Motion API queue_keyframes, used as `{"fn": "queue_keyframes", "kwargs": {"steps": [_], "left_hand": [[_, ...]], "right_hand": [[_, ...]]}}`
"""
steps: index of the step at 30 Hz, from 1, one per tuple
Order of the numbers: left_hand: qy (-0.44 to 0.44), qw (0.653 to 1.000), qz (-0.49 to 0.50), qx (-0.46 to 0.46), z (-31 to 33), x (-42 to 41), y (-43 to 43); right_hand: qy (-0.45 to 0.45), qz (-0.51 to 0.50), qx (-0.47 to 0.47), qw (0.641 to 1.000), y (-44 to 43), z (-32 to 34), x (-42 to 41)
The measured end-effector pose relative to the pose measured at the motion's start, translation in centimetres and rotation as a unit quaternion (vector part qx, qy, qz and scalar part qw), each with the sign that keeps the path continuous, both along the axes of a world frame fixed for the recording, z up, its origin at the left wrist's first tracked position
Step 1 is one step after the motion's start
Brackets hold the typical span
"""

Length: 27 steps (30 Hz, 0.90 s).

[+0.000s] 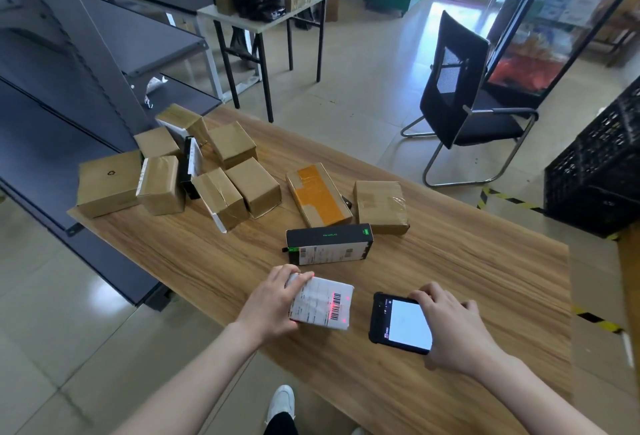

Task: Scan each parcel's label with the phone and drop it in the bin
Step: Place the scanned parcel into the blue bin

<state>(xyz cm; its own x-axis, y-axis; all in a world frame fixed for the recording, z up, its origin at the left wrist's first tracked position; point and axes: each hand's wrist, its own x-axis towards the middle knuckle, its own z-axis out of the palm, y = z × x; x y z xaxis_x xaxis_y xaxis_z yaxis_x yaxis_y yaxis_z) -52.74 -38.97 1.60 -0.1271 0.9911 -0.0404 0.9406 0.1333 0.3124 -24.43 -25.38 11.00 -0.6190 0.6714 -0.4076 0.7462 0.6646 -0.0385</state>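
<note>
White-wrapped flat parcel [320, 303] gripped edgewise by left hand [266, 306]; right hand [450, 327] clasps slab phone [401, 322]; woodgrain table [467, 261], glossy tile floor [363, 88].

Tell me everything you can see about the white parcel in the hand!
The white parcel is a blocky package in white wrapping, label up, with printed text and a black barcode. Red light spots glow on it. The left hand grips its left end over the wooden table, left of the phone.
</note>
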Motion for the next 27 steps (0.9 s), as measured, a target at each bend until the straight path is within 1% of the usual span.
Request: {"fn": "queue_keyframes", "kwargs": {"steps": [7, 11, 13, 16, 18, 20, 24, 27], "left_hand": [[0.013, 1.0, -0.003, -0.002, 0.3, 0.3, -0.2], [-0.002, 1.0, -0.001, 0.009, 0.5, 0.9, -0.3], [-0.02, 1.0, 0.005, 0.015, 0.4, 1.5, -0.1], [-0.05, 0.999, -0.001, 0.021, -0.1, 2.8, 0.9], [-0.053, 0.998, -0.03, 0.013, -0.5, 4.1, 2.0], [-0.057, 0.995, -0.08, 0.003, -1.0, 5.8, 3.7], [-0.074, 0.976, -0.203, -0.009, -1.5, 10.2, 7.3], [-0.088, 0.952, -0.291, -0.025, -1.4, 15.0, 9.3]], "right_hand": [[0.009, 0.0, 0.015, 1.0, -0.5, -0.2, 0.8], [0.016, -0.012, 0.019, 1.0, -0.7, -0.5, 1.7], [0.028, -0.05, 0.006, 0.998, -0.8, -0.7, 2.5], [0.07, -0.142, -0.018, 0.987, -1.5, -1.0, 4.2], [0.1, -0.22, -0.032, 0.97, -2.6, -1.3, 5.9], [0.136, -0.307, -0.042, 0.941, -4.2, -1.9, 8.2], [0.19, -0.461, -0.046, 0.866, -9.4, -2.8, 13.0], [0.214, -0.556, -0.031, 0.802, -14.7, -3.1, 16.3]]}}
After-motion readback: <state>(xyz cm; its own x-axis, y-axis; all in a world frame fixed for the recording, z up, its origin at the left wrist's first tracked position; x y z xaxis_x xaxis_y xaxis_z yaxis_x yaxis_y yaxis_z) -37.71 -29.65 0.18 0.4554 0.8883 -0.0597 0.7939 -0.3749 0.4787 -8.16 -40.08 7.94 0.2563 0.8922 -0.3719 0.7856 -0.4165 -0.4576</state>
